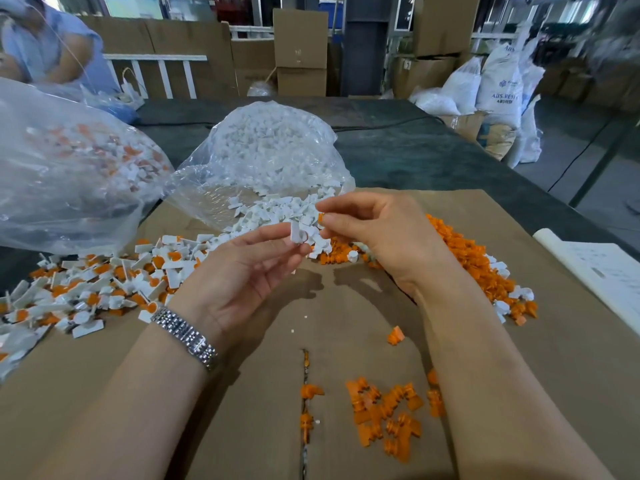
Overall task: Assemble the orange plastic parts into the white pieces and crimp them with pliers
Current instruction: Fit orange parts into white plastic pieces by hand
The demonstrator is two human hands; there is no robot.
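A warehouse-like workroom, with stacked cardboard boxes and white sacks at the back and another person's sleeve at the far left. In front lies a long dark counter with brown cardboard sheets spread over its near end as the work surface.

The left hand, with a metal watch on its wrist, pinches one small white piece between thumb and fingertips, holding it upright above the cardboard. The right hand pinches a tiny orange part at its fingertips, just beside the white piece and slightly above it; the two parts look near but not yet joined.

Loose supplies surround the hands: a heap of orange parts to the right, a smaller scatter near the body, white pieces spilling from an open clear bag ahead, and what look like finished white-and-orange assemblies to the left. No pliers are visible.

Both parts appear very light, rigid moulded plastic, smooth and easy to drop. A fingertip pinch on the sides, leaving the mating ends free, seems the best hold.
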